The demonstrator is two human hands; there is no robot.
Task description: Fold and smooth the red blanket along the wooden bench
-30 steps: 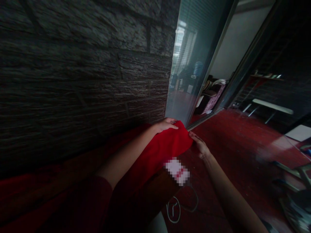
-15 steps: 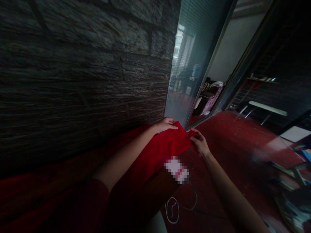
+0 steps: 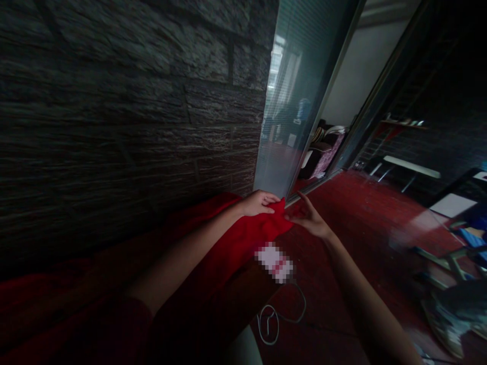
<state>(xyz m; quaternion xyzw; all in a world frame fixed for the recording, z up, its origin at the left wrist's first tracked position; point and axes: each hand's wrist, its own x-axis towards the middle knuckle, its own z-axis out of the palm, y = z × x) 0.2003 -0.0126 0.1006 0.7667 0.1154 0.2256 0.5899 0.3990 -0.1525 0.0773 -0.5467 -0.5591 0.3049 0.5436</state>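
Note:
A red cloth [image 3: 243, 241] lies over a brown surface [image 3: 251, 294] along the wall, its far corner raised in a small peak. On that far end is my left hand [image 3: 259, 204], its bent fingers and thumb closed on the cloth. Just right of the cloth's edge, my right hand [image 3: 310, 219] has thumb and forefinger spread apart, with the thumb tip close to the fabric. Whether the thumb touches it, I cannot tell. A pixelated white and pink item [image 3: 276, 262] rests at the cloth's near side, with a pale cable [image 3: 300, 304] running from it.
A dark stone wall [image 3: 152, 101] rises on the left, meeting a glass panel [image 3: 283, 121]. Beyond are a doorway and a patterned seat [image 3: 329, 152]. Across the red floor [image 3: 365, 218] stand a white bench [image 3: 413, 166] and, at right, partly visible furniture and a shoe [image 3: 443, 324].
My right hand has let go of the cloth's corner and its fingers have spread. The corner has dropped back toward my left hand. The view has shifted slightly.

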